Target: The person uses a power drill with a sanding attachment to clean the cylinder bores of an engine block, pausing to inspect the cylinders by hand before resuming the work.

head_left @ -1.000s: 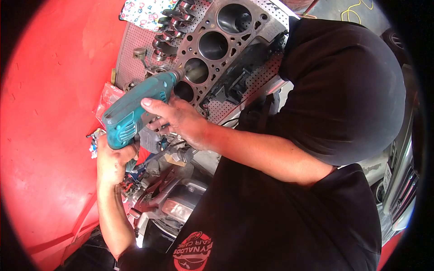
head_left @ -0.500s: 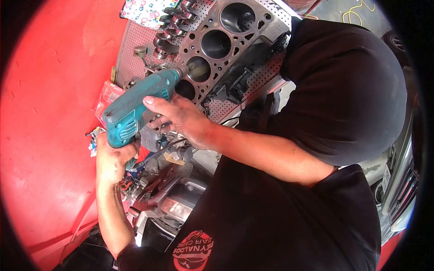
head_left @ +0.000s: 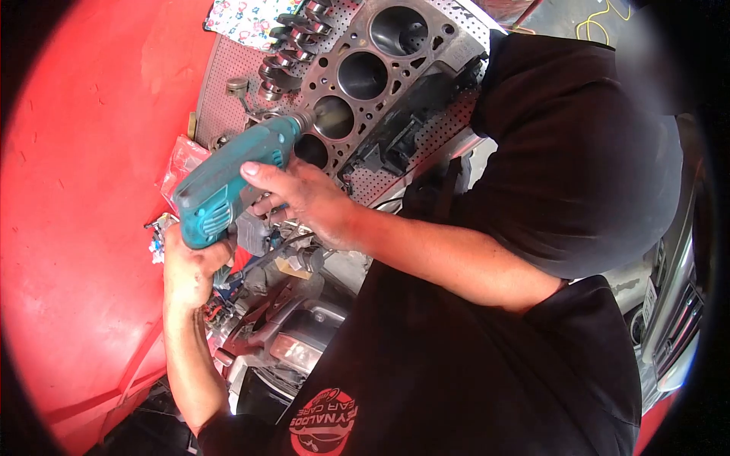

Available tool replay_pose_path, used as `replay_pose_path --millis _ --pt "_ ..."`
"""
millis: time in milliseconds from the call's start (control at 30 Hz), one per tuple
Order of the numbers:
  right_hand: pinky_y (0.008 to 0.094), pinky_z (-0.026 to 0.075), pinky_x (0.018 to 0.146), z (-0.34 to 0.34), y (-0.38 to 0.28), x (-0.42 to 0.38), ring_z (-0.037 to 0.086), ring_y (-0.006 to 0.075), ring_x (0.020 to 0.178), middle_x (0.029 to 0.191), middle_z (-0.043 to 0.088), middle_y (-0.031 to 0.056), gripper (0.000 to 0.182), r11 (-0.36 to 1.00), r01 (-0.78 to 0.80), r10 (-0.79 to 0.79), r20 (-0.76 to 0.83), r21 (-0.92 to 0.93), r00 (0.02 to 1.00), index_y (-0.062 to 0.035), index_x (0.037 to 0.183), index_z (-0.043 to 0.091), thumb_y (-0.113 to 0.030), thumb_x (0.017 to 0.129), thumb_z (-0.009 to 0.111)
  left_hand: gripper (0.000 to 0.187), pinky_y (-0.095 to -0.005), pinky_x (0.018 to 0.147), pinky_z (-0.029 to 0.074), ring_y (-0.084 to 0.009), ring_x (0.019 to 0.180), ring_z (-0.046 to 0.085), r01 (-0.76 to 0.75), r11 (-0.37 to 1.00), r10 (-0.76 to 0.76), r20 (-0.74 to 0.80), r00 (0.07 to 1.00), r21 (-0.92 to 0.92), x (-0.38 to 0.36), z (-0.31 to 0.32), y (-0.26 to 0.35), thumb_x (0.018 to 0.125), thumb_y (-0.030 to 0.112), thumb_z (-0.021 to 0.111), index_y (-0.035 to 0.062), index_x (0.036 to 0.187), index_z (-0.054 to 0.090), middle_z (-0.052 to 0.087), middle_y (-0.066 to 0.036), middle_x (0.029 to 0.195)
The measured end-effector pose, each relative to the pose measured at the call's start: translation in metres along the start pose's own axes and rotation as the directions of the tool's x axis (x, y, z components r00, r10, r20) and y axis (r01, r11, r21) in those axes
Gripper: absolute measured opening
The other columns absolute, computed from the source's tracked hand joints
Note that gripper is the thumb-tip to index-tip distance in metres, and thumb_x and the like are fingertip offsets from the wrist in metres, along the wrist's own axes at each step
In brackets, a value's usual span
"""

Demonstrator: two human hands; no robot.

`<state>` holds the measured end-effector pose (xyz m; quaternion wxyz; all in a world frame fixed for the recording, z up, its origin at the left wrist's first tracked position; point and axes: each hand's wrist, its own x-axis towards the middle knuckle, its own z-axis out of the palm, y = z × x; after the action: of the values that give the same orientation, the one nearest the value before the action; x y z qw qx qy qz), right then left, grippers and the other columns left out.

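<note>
My left hand is wrapped round the handle of a teal power drill, at its rear end. Under the drill's front half, my right hand supports the body, its thumb lying along the near side and its fingers curled beneath. The drill's chuck points up and right at an engine block. A blurred, brownish attachment on the chuck reaches into one of the round cylinder bores. Part of the bore nearest me is hidden behind the drill and my right hand.
A crankshaft and a piston lie left of the block on a perforated bench. A flowered cloth and a red plastic bag are nearby. A large red surface fills the left; a car stands at right.
Both hands and the drill hold almost the same position. A dark blurred shape has come in at the upper right, over the shoulder.
</note>
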<state>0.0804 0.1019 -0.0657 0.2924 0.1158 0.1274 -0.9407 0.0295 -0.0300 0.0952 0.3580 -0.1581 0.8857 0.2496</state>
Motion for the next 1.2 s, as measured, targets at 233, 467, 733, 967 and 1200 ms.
replay_pose_path --millis 233,467,733,967,1200 --pt "0.0334 0.048 0.087 0.001 -0.006 -0.009 0.06 0.0156 0.104 0.124 0.06 0.0051 0.071 0.995 -0.047 0.053 0.061 -0.091 0.997 -0.0117 0.141 0.047 -0.061 0.093 0.061 0.023 -0.0286 0.056 0.045 -0.013 0.06 0.056 -0.032 0.999 0.032 -0.036 0.999 0.014 -0.018 -0.002 -0.011 0.068 0.005 0.064 -0.0019 0.09 0.065 0.062 -0.004 0.072" --pt "0.0372 0.043 0.106 0.034 0.001 -0.039 0.052 0.0217 0.124 0.132 0.056 0.0131 0.085 0.959 -0.096 0.157 0.219 -0.265 0.963 -0.0014 0.143 0.042 -0.061 0.089 0.069 0.032 -0.0328 0.069 0.054 -0.0152 0.072 0.065 -0.104 0.952 0.163 -0.191 0.968 0.287 -0.109 0.004 -0.066 0.071 0.003 0.07 -0.0011 0.102 0.07 0.073 -0.007 0.084" --pt "0.041 0.046 0.101 0.045 0.055 -0.046 0.059 0.0285 0.119 0.126 0.061 0.0187 0.076 0.636 -0.103 0.315 0.135 -0.765 0.939 -0.0005 0.132 0.046 -0.05 0.083 0.079 0.035 -0.0336 0.076 0.053 -0.0122 0.08 0.063 0.08 0.927 -0.196 -0.293 0.936 -0.366 -0.153 0.139 -0.148 0.073 0.01 0.085 0.0008 0.102 0.067 0.07 -0.004 0.091" --pt "0.0488 0.052 0.089 0.044 0.085 -0.06 0.067 0.0426 0.1 0.103 0.069 0.0256 0.079 0.027 0.072 0.416 0.077 -0.997 0.906 0.0038 0.123 0.054 -0.055 0.075 0.078 0.083 -0.0442 0.112 0.039 -0.031 0.13 0.053 -0.285 -0.217 0.022 -0.297 0.955 -0.933 -0.116 0.209 -0.263 0.081 0.041 0.067 -0.0037 0.146 0.041 0.054 -0.017 0.139" --pt "0.05 0.052 0.09 0.051 0.101 -0.064 0.068 0.0429 0.099 0.101 0.07 0.0251 0.08 -0.321 0.114 0.439 -0.041 -0.94 0.898 0.0032 0.119 0.062 -0.07 0.087 0.06 0.098 -0.0468 0.113 0.04 -0.0324 0.13 0.053 -0.343 -0.242 -0.035 -0.345 0.938 -0.908 -0.094 0.263 -0.231 0.076 0.053 0.071 0.0016 0.151 0.035 0.051 -0.017 0.14"
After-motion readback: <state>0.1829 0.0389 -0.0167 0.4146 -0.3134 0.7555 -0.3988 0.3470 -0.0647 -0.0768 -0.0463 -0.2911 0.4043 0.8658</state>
